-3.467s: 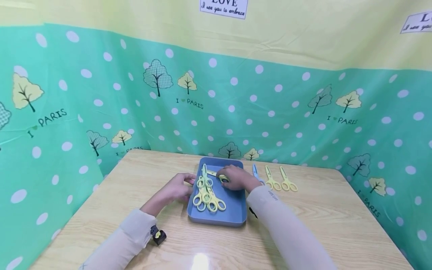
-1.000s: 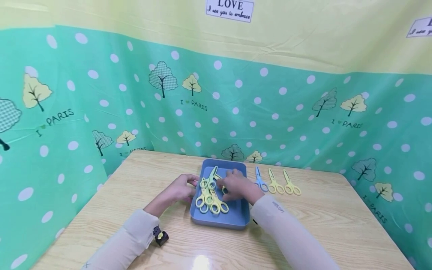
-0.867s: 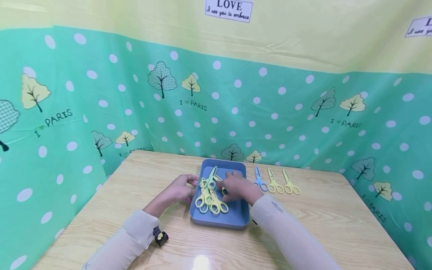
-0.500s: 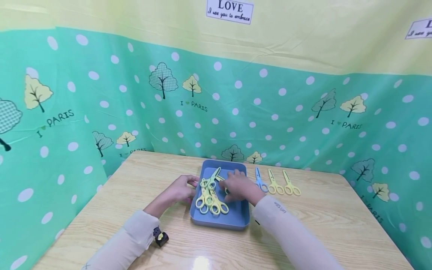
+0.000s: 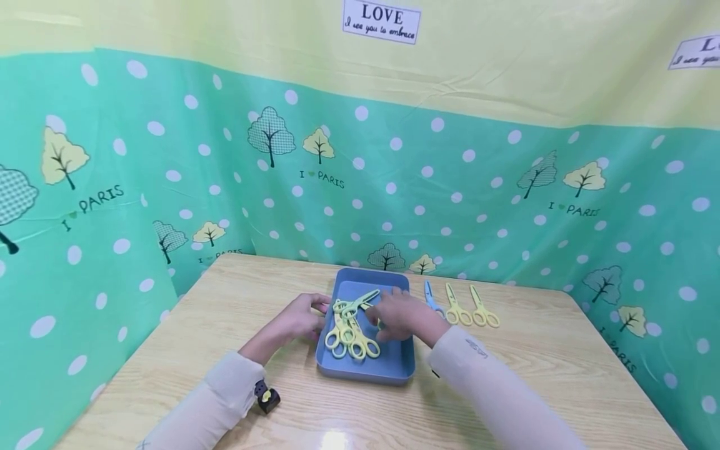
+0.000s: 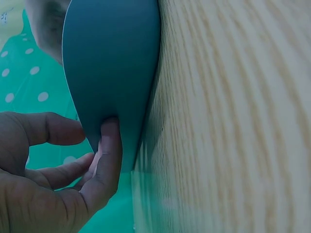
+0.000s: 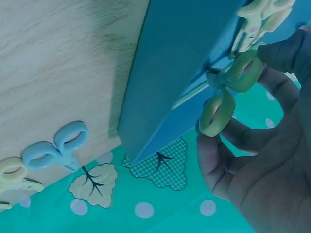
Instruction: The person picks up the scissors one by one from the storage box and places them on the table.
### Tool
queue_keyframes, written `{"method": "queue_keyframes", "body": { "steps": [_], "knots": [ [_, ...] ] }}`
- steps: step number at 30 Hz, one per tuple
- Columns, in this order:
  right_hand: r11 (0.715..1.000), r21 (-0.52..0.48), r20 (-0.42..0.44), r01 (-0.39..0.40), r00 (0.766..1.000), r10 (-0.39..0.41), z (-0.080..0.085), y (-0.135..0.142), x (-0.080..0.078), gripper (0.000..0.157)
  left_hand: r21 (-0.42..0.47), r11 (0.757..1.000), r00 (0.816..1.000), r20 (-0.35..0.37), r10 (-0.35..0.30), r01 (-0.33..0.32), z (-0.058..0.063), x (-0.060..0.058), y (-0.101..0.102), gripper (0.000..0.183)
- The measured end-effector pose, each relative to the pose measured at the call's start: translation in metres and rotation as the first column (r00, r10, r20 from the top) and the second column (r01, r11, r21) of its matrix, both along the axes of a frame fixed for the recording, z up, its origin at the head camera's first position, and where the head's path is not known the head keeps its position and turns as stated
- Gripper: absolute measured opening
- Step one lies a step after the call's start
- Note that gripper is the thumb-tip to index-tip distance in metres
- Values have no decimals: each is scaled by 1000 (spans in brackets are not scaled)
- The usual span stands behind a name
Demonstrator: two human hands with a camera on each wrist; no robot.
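Observation:
A blue-grey tray [image 5: 365, 375] stands on the table, with a pile of yellow scissors [image 5: 344, 332] on its left side and a pair of light green scissors [image 5: 364, 302] lying slanted across the top. At the tray's left wall, my left hand [image 5: 299, 317] pinches the side; the left wrist view shows one digit pressed on the outer wall [image 6: 112, 63]. Inside the tray, my right hand [image 5: 400, 315] grips yellow scissors [image 7: 229, 104] by the handle loops, as seen in the right wrist view. Their blades are largely hidden under the green pair and the hand.
Right of the tray lie blue scissors [image 5: 430, 297] and two pairs of yellow scissors [image 5: 454, 303], in a row with tips toward the back. A polka-dot curtain [image 5: 315, 212] hangs behind the wooden table [image 5: 523, 375].
The green scissors have swung from pointing toward the back to pointing right. My right hand has shifted slightly right and nearer, still on the yellow scissors. The left hand keeps its place on the tray.

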State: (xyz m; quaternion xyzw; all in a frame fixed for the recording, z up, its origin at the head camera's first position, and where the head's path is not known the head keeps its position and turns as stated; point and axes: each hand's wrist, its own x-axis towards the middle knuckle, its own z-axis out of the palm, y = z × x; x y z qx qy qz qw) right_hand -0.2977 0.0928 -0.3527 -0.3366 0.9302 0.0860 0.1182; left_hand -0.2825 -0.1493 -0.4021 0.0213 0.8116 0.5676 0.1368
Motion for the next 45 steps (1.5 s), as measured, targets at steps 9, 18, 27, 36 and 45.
{"method": "queue_keyframes", "body": {
  "steps": [9,18,27,36,45],
  "knots": [
    [1000,3,4,-22,1000,22,8,0,12,19,-1,1000,1000,-8,6,-6,1,1,-1,60],
    [1000,0,-45,-31,999,31,14,1,19,28,-19,1000,1000,-20,2,-3,0,1,-2,61],
    [997,-71,-136,-17,991,7,16,11,19,36,-25,1000,1000,-23,4,-4,0,2,-2,58],
    [993,-121,-235,-1,972,-27,11,29,12,32,-30,1000,1000,-23,2,-2,0,2,-2,61],
    [978,-206,-307,25,948,-89,1,55,2,29,-31,1000,1000,-22,3,-3,-2,1,-2,62]
  ]
}}
